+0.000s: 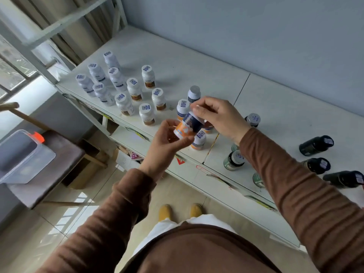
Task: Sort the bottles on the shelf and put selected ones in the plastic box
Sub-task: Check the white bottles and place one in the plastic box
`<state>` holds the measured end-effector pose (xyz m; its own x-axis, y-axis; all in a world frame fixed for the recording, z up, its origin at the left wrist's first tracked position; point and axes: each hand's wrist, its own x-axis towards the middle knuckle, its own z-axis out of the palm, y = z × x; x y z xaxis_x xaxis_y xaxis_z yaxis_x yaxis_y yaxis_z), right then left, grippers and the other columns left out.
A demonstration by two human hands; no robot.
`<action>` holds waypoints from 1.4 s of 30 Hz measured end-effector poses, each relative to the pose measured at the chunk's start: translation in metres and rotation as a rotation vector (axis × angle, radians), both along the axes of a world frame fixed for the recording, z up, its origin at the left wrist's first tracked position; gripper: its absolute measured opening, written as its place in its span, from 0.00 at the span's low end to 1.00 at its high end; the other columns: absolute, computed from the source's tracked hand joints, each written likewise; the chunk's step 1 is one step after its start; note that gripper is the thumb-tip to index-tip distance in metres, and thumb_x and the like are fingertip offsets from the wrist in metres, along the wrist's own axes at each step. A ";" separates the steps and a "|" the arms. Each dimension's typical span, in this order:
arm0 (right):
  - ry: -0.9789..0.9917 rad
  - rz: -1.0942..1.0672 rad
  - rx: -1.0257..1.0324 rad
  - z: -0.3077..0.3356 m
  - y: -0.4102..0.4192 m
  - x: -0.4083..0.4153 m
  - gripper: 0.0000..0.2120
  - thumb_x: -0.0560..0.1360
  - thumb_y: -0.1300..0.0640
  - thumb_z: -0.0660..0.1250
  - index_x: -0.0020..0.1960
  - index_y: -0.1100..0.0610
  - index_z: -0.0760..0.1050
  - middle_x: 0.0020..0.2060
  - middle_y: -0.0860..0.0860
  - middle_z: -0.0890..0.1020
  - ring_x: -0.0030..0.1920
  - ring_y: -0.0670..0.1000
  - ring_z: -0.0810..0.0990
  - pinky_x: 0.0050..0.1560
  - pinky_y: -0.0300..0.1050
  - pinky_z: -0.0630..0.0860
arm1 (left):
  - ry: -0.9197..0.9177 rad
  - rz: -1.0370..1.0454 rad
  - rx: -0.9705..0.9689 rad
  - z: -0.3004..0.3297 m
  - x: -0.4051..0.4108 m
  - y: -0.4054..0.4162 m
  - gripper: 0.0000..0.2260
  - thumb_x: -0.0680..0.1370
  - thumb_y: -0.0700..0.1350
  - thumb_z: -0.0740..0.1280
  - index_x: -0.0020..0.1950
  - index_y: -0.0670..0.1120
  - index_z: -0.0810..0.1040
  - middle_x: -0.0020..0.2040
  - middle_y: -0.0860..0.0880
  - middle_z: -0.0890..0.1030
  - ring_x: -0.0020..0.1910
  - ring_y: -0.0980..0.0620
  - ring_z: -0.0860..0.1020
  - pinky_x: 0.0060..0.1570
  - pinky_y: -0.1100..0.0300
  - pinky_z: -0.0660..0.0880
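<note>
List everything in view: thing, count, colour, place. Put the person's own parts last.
Shelf: one, white, running along the grey wall.
Blue-label bottles: six, white, upright, far left of the shelf.
Brown-label bottles: six, white, upright, just right of that group.
Orange-label bottles: at least three, white-capped, standing under and behind the hands.
Grey-capped bottle: one, dark label, behind the right hand.
Green bottles: about three, partly hidden by the right arm.
Black bottles: about four, on the right end of the shelf.
Plastic box: one, clear with an orange clip, on a low stand at left.
Held bottle: one, orange and navy, tilted.
Left hand: at its base.
Right hand: at its top.
</note>
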<state>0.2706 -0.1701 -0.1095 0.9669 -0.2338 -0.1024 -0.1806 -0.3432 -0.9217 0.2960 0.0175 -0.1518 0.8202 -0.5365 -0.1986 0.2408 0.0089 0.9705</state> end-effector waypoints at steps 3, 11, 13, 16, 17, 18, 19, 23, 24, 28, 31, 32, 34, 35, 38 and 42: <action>-0.019 0.056 0.133 -0.005 0.008 -0.009 0.14 0.81 0.57 0.65 0.66 0.54 0.77 0.49 0.42 0.82 0.46 0.35 0.79 0.49 0.31 0.73 | -0.374 0.089 0.254 -0.005 -0.005 0.005 0.22 0.68 0.44 0.79 0.55 0.47 0.71 0.51 0.49 0.78 0.50 0.48 0.77 0.51 0.54 0.75; 0.021 -0.049 0.458 -0.019 0.031 0.000 0.19 0.77 0.57 0.70 0.67 0.59 0.75 0.60 0.56 0.82 0.58 0.51 0.81 0.54 0.43 0.79 | -0.578 0.212 0.356 -0.018 0.005 0.020 0.23 0.68 0.46 0.79 0.55 0.50 0.69 0.52 0.51 0.75 0.52 0.48 0.74 0.52 0.50 0.75; 0.053 -0.067 0.307 -0.021 0.034 0.009 0.17 0.75 0.57 0.73 0.62 0.58 0.77 0.57 0.56 0.83 0.57 0.53 0.82 0.55 0.46 0.80 | -0.556 0.163 0.410 -0.026 0.013 0.023 0.23 0.68 0.46 0.79 0.56 0.50 0.70 0.53 0.51 0.76 0.53 0.49 0.75 0.53 0.50 0.75; 0.082 -0.051 -0.203 -0.027 0.041 0.027 0.17 0.70 0.52 0.76 0.56 0.52 0.77 0.51 0.49 0.83 0.51 0.50 0.81 0.55 0.45 0.78 | -0.541 0.050 0.544 -0.040 0.031 0.030 0.25 0.69 0.45 0.78 0.61 0.48 0.71 0.57 0.51 0.77 0.56 0.50 0.74 0.58 0.49 0.74; 0.103 -0.046 -0.343 -0.030 0.044 0.032 0.18 0.69 0.50 0.76 0.55 0.51 0.76 0.49 0.48 0.82 0.48 0.50 0.80 0.52 0.45 0.77 | -0.526 0.020 0.591 -0.045 0.036 0.033 0.26 0.70 0.45 0.78 0.63 0.48 0.71 0.59 0.51 0.76 0.58 0.50 0.74 0.60 0.50 0.74; 0.126 -0.034 -0.436 -0.033 0.047 0.037 0.18 0.69 0.49 0.76 0.55 0.51 0.75 0.48 0.48 0.81 0.47 0.51 0.79 0.49 0.45 0.76 | -0.515 -0.003 0.634 -0.049 0.041 0.037 0.27 0.70 0.45 0.78 0.65 0.48 0.70 0.60 0.50 0.76 0.59 0.49 0.73 0.60 0.50 0.73; 0.150 -0.018 -0.487 -0.037 0.050 0.042 0.18 0.69 0.49 0.75 0.54 0.51 0.74 0.47 0.49 0.81 0.46 0.52 0.79 0.48 0.45 0.75 | -0.515 -0.016 0.665 -0.052 0.044 0.041 0.27 0.71 0.45 0.77 0.66 0.48 0.70 0.61 0.49 0.76 0.60 0.49 0.73 0.61 0.50 0.73; 0.230 0.065 -0.607 -0.054 0.058 0.060 0.18 0.69 0.51 0.75 0.55 0.54 0.73 0.50 0.54 0.82 0.49 0.57 0.79 0.49 0.48 0.76 | -0.560 -0.035 0.745 -0.060 0.050 0.052 0.26 0.72 0.47 0.76 0.67 0.49 0.71 0.62 0.49 0.77 0.59 0.50 0.74 0.61 0.50 0.73; 0.239 0.076 -0.632 -0.058 0.060 0.062 0.19 0.68 0.51 0.75 0.55 0.54 0.73 0.49 0.54 0.82 0.49 0.57 0.79 0.49 0.48 0.76 | -0.565 -0.039 0.759 -0.061 0.051 0.052 0.25 0.73 0.48 0.76 0.67 0.49 0.71 0.62 0.49 0.77 0.59 0.50 0.73 0.61 0.50 0.73; 0.271 0.107 -0.666 -0.068 0.060 0.068 0.18 0.67 0.51 0.75 0.54 0.53 0.73 0.49 0.54 0.81 0.49 0.57 0.79 0.50 0.49 0.77 | -0.577 -0.066 0.783 -0.061 0.053 0.052 0.24 0.73 0.49 0.75 0.67 0.50 0.72 0.62 0.50 0.76 0.60 0.50 0.73 0.62 0.52 0.72; 0.285 0.148 -0.690 -0.067 0.055 0.069 0.21 0.68 0.48 0.75 0.57 0.53 0.73 0.52 0.53 0.81 0.52 0.57 0.79 0.53 0.51 0.77 | -0.632 -0.095 0.793 -0.058 0.057 0.049 0.24 0.73 0.49 0.75 0.67 0.49 0.72 0.62 0.50 0.77 0.61 0.49 0.73 0.61 0.55 0.71; 0.282 0.160 -0.681 -0.065 0.051 0.069 0.23 0.69 0.46 0.75 0.59 0.53 0.74 0.53 0.53 0.81 0.53 0.56 0.79 0.55 0.50 0.76 | -0.661 -0.099 0.797 -0.056 0.059 0.048 0.23 0.74 0.48 0.75 0.67 0.49 0.72 0.62 0.50 0.77 0.61 0.49 0.73 0.60 0.56 0.70; 0.257 0.133 -0.613 -0.058 0.042 0.066 0.24 0.70 0.43 0.74 0.60 0.52 0.75 0.54 0.50 0.81 0.54 0.53 0.79 0.56 0.48 0.76 | -0.737 -0.095 0.794 -0.048 0.065 0.045 0.22 0.74 0.47 0.74 0.66 0.48 0.73 0.62 0.49 0.77 0.60 0.48 0.73 0.60 0.56 0.69; 0.235 0.090 -0.581 -0.054 0.035 0.065 0.22 0.70 0.42 0.74 0.59 0.51 0.76 0.53 0.49 0.81 0.52 0.51 0.80 0.55 0.46 0.76 | -0.789 -0.092 0.793 -0.043 0.070 0.043 0.22 0.75 0.47 0.73 0.66 0.47 0.73 0.62 0.49 0.77 0.60 0.47 0.73 0.60 0.56 0.70; 0.182 -0.038 -0.563 -0.041 0.010 0.062 0.17 0.70 0.44 0.73 0.55 0.51 0.79 0.47 0.47 0.83 0.48 0.51 0.81 0.54 0.45 0.76 | -0.940 -0.085 0.817 -0.026 0.085 0.030 0.20 0.76 0.48 0.71 0.66 0.48 0.74 0.59 0.48 0.78 0.58 0.45 0.74 0.56 0.52 0.73; 0.180 -0.079 -0.602 -0.027 -0.015 0.067 0.14 0.71 0.48 0.72 0.55 0.51 0.80 0.51 0.48 0.83 0.51 0.52 0.81 0.56 0.45 0.75 | -1.078 -0.132 0.901 -0.011 0.107 0.000 0.18 0.76 0.49 0.70 0.64 0.48 0.73 0.57 0.48 0.79 0.57 0.44 0.74 0.51 0.51 0.72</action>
<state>0.3374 -0.1851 -0.1369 0.9243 -0.3708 -0.0899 -0.3605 -0.7718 -0.5238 0.4025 0.0171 -0.1625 0.7418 -0.6477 0.1738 -0.6628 -0.6686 0.3370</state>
